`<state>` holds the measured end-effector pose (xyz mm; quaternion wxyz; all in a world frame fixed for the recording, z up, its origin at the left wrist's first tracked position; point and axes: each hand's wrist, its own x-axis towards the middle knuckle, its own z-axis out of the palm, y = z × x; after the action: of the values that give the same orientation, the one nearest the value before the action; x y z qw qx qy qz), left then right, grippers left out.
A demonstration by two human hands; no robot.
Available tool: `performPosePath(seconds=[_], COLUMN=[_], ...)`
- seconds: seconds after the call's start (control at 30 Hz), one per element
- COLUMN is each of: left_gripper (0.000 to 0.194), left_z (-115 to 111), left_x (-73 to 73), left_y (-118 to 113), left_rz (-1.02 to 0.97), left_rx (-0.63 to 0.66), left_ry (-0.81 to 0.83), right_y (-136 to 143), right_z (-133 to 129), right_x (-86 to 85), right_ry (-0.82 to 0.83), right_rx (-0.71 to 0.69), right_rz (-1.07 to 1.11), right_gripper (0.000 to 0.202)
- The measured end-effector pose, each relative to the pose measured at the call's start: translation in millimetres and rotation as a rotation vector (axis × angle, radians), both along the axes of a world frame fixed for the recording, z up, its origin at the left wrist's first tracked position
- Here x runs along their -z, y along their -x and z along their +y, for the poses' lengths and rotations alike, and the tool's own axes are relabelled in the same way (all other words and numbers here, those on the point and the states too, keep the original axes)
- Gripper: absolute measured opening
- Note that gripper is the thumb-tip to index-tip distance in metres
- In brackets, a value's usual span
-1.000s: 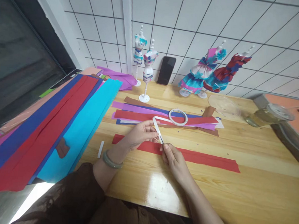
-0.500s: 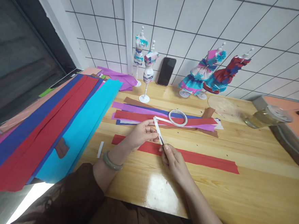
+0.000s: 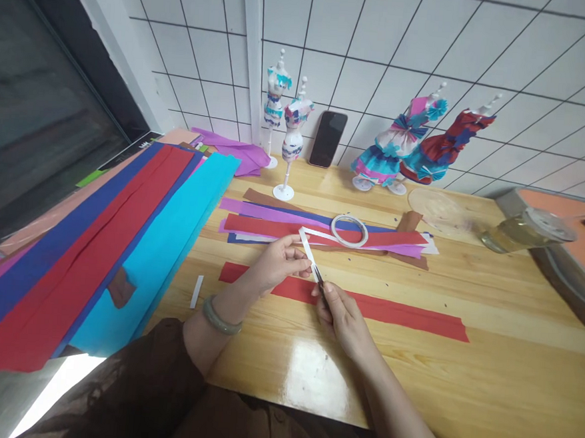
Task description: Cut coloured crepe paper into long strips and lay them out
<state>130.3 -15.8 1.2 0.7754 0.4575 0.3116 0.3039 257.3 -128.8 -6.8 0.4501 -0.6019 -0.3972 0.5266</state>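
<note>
A white strip of double-sided tape (image 3: pixel 306 244) is pinched in my left hand (image 3: pixel 280 266). From its bend at the top, the tape runs right to the tape roll (image 3: pixel 334 230), which lies on stacked paper strips. My right hand (image 3: pixel 339 309) is closed around small dark scissors (image 3: pixel 321 282), their handles mostly covered by the fingers. The blade tips are at the tape's lower end, close to my left fingertips. Beneath both hands a long red crepe paper strip (image 3: pixel 406 315) lies across the table, and a short white tape piece (image 3: pixel 196 292) rests to the left.
Wide crepe paper sheets (image 3: pixel 171 237) in several colours cover the left side. Along the tiled wall stand small mannequins (image 3: pixel 293 139), paper-dressed mannequins (image 3: pixel 432 149) and a phone (image 3: pixel 329 139). A glass jug (image 3: pixel 509 233) with yellowish liquid is at the right.
The scissors have shifted slightly against the tape's lower end, and both blades show more clearly. My left hand keeps its pinch; the whole view has moved a little.
</note>
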Motion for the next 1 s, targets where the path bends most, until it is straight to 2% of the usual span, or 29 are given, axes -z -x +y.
performPosePath(seconds=[0.37, 0.6, 0.73, 0.8, 1.0], left_gripper=[0.051, 0.052, 0.059, 0.061, 0.058], left_z=[0.7, 1.3, 4.7, 5.9, 5.5], left_x=[-0.6, -0.7, -1.2, -2.1, 0.9], left_y=[0.8, 0.3, 2.8, 3.7, 3.6], left_rz=[-0.052, -0.055, -0.048, -0.04, -0.043], left_rx=[0.017, -0.026, -0.096, -0.107, -0.037], left_ry=[0.015, 0.009, 0.007, 0.012, -0.02], right_y=[0.4, 0.4, -0.9, -2.0, -2.9], right_z=[3.6, 3.7, 3.4, 3.2, 1.2], right_x=[-4.3, -2.6, -7.5, -9.5, -6.7], right_ry=[0.108, 0.044, 0.112, 0.096, 0.11], right_rx=[0.067, 0.098, 0.132, 0.148, 0.056], right_rz=[0.298, 0.216, 0.341, 0.371, 0.382], right_gripper=[0.04, 0.04, 0.041, 0.039, 0.038])
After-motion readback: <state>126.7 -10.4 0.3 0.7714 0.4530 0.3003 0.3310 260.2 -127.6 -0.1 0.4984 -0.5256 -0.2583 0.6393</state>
